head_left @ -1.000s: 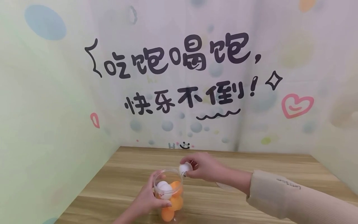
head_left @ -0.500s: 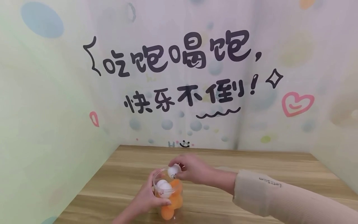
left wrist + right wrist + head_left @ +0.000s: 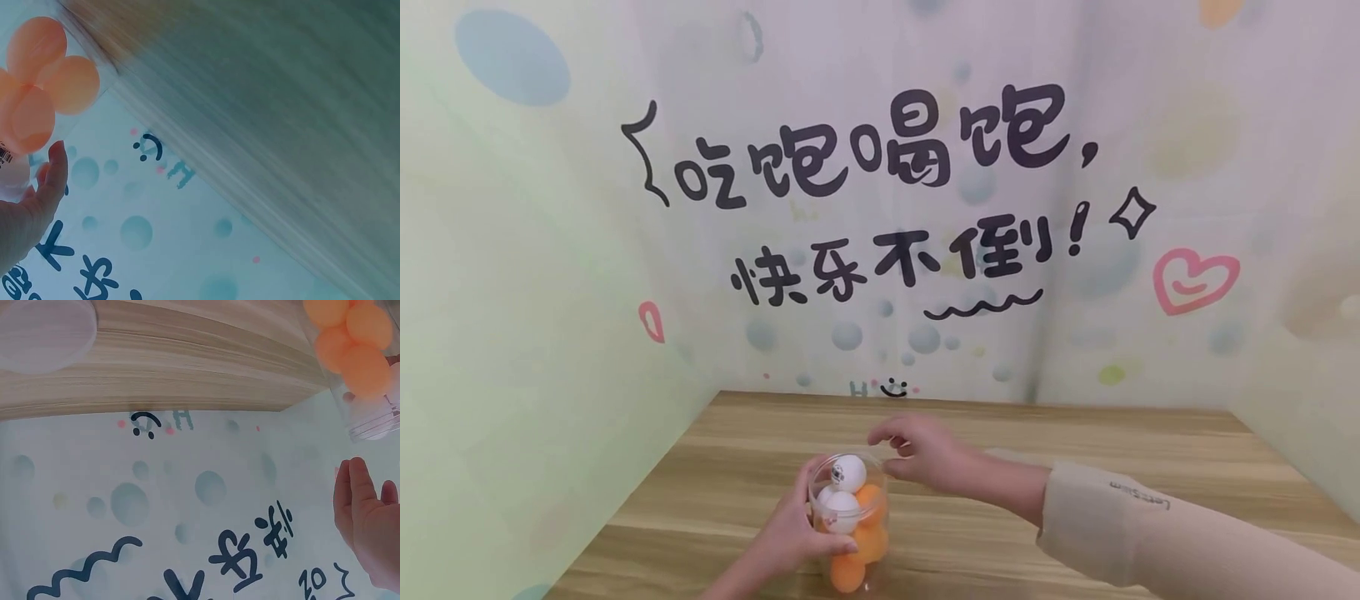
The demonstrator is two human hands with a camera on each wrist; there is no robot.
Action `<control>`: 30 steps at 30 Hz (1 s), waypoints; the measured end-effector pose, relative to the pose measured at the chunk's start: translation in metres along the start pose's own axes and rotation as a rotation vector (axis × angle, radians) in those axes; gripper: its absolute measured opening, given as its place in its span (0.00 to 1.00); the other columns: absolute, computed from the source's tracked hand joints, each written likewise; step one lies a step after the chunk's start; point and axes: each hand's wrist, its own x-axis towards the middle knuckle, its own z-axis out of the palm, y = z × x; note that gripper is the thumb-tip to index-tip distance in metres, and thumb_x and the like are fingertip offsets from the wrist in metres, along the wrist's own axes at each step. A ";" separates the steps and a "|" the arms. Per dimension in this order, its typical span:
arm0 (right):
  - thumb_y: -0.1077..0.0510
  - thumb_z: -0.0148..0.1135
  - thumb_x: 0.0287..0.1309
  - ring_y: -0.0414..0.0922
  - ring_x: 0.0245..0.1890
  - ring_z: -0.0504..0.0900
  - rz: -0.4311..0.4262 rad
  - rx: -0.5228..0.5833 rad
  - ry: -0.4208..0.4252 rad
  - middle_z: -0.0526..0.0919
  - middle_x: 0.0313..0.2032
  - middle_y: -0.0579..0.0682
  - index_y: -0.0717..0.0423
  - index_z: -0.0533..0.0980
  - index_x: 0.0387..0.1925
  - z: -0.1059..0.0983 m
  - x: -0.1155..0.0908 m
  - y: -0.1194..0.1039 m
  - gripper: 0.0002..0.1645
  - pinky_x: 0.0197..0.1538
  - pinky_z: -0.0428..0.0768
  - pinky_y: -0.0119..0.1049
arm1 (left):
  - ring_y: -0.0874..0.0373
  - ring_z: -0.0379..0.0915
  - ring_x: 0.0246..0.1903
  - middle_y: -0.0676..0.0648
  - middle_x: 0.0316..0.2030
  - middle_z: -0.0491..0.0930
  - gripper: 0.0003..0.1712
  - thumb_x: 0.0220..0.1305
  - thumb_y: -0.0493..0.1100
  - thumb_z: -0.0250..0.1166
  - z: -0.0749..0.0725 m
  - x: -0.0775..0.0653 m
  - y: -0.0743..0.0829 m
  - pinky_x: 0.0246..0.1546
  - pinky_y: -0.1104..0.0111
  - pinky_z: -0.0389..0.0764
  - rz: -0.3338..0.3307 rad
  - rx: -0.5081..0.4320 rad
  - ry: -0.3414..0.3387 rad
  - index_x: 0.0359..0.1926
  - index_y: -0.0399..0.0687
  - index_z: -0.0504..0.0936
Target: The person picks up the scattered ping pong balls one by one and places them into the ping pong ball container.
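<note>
A clear plastic jar (image 3: 882, 557) stands on the wooden table, filled with orange ping-pong balls (image 3: 871, 543) and white ones above them. At its mouth sits a white ping-pong ball (image 3: 849, 473) with a dark print, on top of the other white balls. My left hand (image 3: 793, 529) grips the jar from the left, thumb across the front; its far fingers are mostly hidden behind the jar. Just right of the rim, my right hand (image 3: 928, 448) holds nothing and its fingers are loosely bent. In the right wrist view, those fingers (image 3: 353, 494) are apart from the jar.
A round translucent lid (image 3: 47, 331) lies on the table in the right wrist view; in the head view the right forearm mostly hides it. A printed cloth backdrop (image 3: 880, 350) rises behind the wooden table (image 3: 1075, 517), with a pale side wall (image 3: 512, 333) at left.
My right hand brought the printed white ball left over the jar and let it go onto the other balls. The hand has since drawn back slightly right. My left hand keeps its grip.
</note>
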 end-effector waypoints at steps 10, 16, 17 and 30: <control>0.63 0.64 0.51 0.50 0.42 0.76 0.084 -0.075 0.179 0.80 0.43 0.55 0.62 0.76 0.45 -0.026 -0.037 0.033 0.17 0.43 0.77 0.38 | 0.40 0.59 0.58 0.32 0.63 0.56 0.57 0.38 0.40 0.77 -0.001 -0.001 -0.001 0.42 0.67 0.74 -0.060 -0.022 0.010 0.65 0.44 0.50; 0.58 0.65 0.50 0.55 0.47 0.75 0.146 -0.227 0.328 0.77 0.47 0.56 0.60 0.75 0.47 -0.037 -0.071 0.057 0.21 0.47 0.73 0.49 | 0.41 0.60 0.58 0.33 0.64 0.55 0.58 0.37 0.40 0.76 -0.001 0.002 -0.001 0.49 0.55 0.72 -0.033 0.000 0.007 0.66 0.46 0.50; 0.56 0.65 0.51 0.56 0.49 0.74 0.167 -0.246 0.334 0.76 0.48 0.57 0.60 0.75 0.48 -0.038 -0.077 0.061 0.22 0.49 0.72 0.51 | 0.41 0.60 0.58 0.33 0.64 0.55 0.58 0.38 0.40 0.76 -0.001 0.002 -0.002 0.51 0.52 0.70 -0.027 -0.003 -0.002 0.67 0.46 0.49; 0.45 0.65 0.49 0.65 0.56 0.63 0.210 -0.519 0.264 0.70 0.55 0.63 0.56 0.72 0.52 -0.029 -0.147 0.116 0.31 0.52 0.62 0.62 | 0.35 0.54 0.62 0.34 0.65 0.55 0.61 0.38 0.50 0.75 -0.033 -0.007 -0.020 0.57 0.44 0.59 0.045 0.430 0.044 0.68 0.40 0.48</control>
